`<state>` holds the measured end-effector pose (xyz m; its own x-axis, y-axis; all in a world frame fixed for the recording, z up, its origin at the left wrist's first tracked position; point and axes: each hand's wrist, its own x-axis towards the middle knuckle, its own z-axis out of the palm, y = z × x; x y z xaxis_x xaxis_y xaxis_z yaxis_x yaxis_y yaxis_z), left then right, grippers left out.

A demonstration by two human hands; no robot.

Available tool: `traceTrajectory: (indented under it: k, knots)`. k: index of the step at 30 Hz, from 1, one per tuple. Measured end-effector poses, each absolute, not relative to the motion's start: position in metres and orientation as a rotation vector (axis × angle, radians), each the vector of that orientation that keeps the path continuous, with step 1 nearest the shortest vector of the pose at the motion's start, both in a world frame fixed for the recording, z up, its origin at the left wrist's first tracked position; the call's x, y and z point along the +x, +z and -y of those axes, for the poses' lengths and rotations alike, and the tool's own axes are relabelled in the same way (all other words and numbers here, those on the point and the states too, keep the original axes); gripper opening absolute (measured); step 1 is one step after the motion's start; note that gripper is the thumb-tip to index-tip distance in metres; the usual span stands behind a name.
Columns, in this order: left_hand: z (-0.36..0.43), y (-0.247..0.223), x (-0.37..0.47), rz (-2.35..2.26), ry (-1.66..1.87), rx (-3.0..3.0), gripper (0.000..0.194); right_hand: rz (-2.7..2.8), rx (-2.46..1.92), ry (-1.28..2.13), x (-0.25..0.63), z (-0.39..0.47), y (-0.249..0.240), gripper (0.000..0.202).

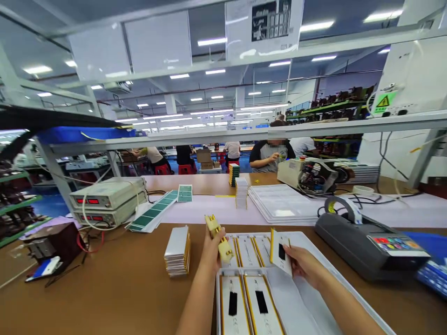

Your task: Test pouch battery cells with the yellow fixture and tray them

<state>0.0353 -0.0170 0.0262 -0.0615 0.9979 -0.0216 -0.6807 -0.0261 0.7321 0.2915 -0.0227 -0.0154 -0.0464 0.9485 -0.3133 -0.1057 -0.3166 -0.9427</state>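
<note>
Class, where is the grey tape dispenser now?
In the head view's right half, the grey tape dispenser sits on the brown tabletop, right of the white tray and the right hand.

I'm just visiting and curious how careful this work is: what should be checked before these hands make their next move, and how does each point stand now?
1. Left hand has hold of the cream block: ok, fingers wrapped around it.
2. Right hand has hold of the flat pack: ok, gripped at its edge and tilted.
3. Block and held pack kept apart: ok, a gap shows between them.
4. Black patch on the held pack: ok, visible on its face.
5. Bare room in the white tray: ok, right of the two front packs.
6. Held pack undamaged: cannot tell, too small to judge.
</note>
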Motion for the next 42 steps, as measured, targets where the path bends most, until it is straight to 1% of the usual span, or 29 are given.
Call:
traceTrajectory:
  k: [2,3,4,6,8,10,14,18,22,27,30,31,32,33,34,35,37,39,42]
  knots:
    - [0.019,0.047,0.013,-0.827,1.636,0.787,0.063,0.97,-1.364,1.503,0.29,0.021,-0.024,0.038]
    - [0.019,0.058,0.0,-0.942,1.679,0.88,0.067,0.985,-1.365,1.5,0.29,0.022,-0.026,0.037]
    - [0.019,0.069,-0.015,-1.078,1.718,0.949,0.066,1.005,-1.357,1.498,0.291,0.022,-0.027,0.037]
    - [0.016,0.087,-0.043,-1.457,1.711,1.031,0.054,1.043,-1.336,1.5,0.292,0.024,-0.026,0.038]
    - [0.009,0.098,-0.065,-1.832,1.619,1.016,0.036,1.078,-1.343,1.497,0.292,0.027,-0.021,0.038]
    - [0.0,0.102,-0.077,-2.015,1.512,1.003,0.023,1.116,-1.351,1.483,0.29,0.03,-0.017,0.036]
    - [-0.015,0.097,-0.081,-2.169,1.347,1.052,0.02,1.129,-1.349,1.473,0.286,0.033,-0.01,0.03]
    - [-0.023,0.097,-0.075,-2.264,1.227,1.072,0.026,1.094,-1.382,1.455,0.288,0.034,-0.006,0.023]
    - [-0.024,0.107,-0.07,-2.297,1.134,1.073,0.031,1.065,-1.406,1.45,0.291,0.034,-0.005,0.021]
    - [-0.017,0.13,-0.068,-2.257,1.118,1.118,0.028,1.087,-1.416,1.44,0.291,0.034,-0.007,0.023]
    - [-0.004,0.132,-0.057,-2.136,1.193,1.191,0.039,1.092,-1.439,1.434,0.291,0.033,-0.012,0.024]
    - [0.0,0.127,-0.05,-2.007,1.234,1.195,0.043,1.096,-1.444,1.43,0.291,0.032,-0.014,0.025]
    - [0.005,0.118,-0.04,-1.844,1.27,1.178,0.046,1.104,-1.449,1.426,0.291,0.032,-0.016,0.025]
    - [0.01,0.105,-0.03,-1.683,1.276,1.156,0.044,1.116,-1.451,1.417,0.291,0.031,-0.019,0.026]
    - [0.014,0.09,-0.019,-1.266,1.275,0.986,0.043,1.131,-1.454,1.406,0.291,0.031,-0.021,0.027]
    - [0.017,0.074,-0.008,-1.12,1.227,0.917,0.037,1.148,-1.455,1.392,0.291,0.031,-0.023,0.028]
    - [0.021,0.04,0.011,-0.987,1.174,0.835,0.03,1.173,-1.457,1.365,0.291,0.031,-0.025,0.029]
    - [0.022,0.014,0.023,-0.866,1.164,0.759,0.034,1.171,-1.457,1.352,0.288,0.03,-0.023,0.03]
    - [0.018,-0.007,0.026,-0.587,1.091,0.592,0.051,1.174,-1.469,1.344,0.274,0.025,-0.009,0.029]
